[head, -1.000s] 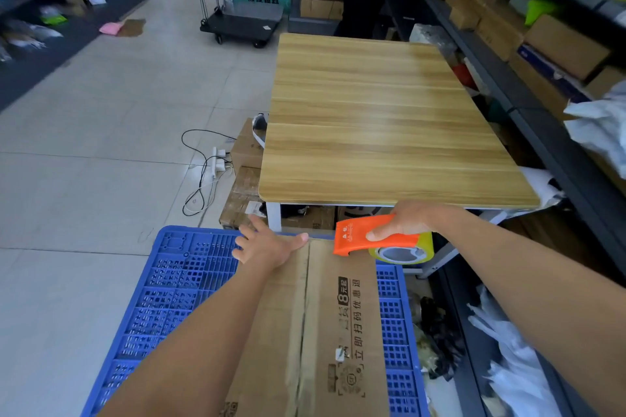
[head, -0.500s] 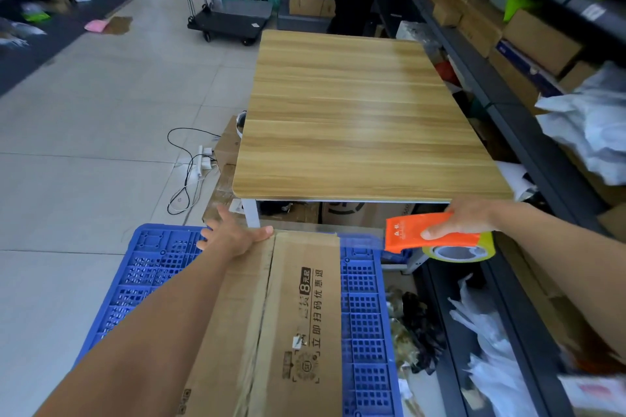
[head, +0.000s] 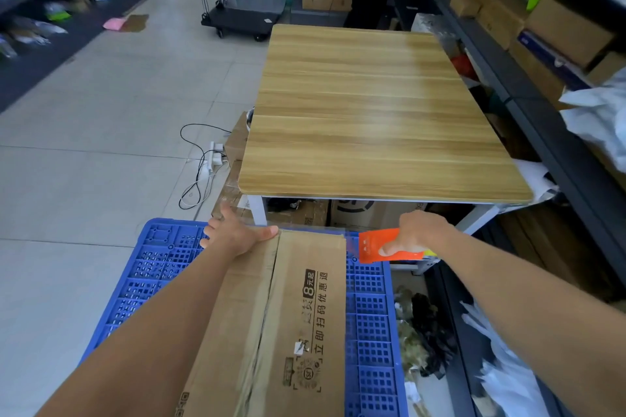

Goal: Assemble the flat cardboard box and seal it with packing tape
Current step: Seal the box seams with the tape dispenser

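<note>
A brown cardboard box (head: 305,308) with black printing lies on a blue plastic crate (head: 372,322), its two top flaps meeting along a centre seam. My left hand (head: 233,234) rests flat on the box's far left corner, fingers over the edge. My right hand (head: 416,234) grips an orange tape dispenser (head: 376,245) just off the box's far right corner. A strip of clear tape seems to run from the dispenser along the far edge; it is hard to make out.
A wooden table (head: 372,118) stands just beyond the crate, with cartons under it. Dark shelving (head: 542,85) full of boxes and bags lines the right. A power strip and cables (head: 210,159) lie on the tiled floor at left. A black trolley (head: 244,17) stands far back.
My right hand has brought the tape dispenser back left, close to the box's far right corner. My left hand has stayed on the far left corner.
</note>
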A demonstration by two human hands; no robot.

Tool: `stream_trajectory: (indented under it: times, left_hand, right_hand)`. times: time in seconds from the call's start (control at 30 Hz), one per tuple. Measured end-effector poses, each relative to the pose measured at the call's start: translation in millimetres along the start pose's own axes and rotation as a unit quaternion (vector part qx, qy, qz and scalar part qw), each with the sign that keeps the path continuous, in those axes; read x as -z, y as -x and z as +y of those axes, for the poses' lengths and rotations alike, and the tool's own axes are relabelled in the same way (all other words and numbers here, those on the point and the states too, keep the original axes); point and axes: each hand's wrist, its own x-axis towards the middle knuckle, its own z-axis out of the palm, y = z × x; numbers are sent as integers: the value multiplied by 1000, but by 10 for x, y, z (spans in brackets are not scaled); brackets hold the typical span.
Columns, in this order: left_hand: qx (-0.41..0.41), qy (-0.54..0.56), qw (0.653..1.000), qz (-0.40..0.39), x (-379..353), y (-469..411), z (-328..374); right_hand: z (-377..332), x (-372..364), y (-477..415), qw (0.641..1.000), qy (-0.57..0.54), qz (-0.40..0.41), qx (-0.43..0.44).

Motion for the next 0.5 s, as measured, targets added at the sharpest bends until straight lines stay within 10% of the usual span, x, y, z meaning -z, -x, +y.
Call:
stream_trajectory:
  times: [0.5]
  left_hand:
    - [2,207,978,-41,169,-78,-219]
  right_hand:
    - [-676,-575,-234,996,21,77,-27]
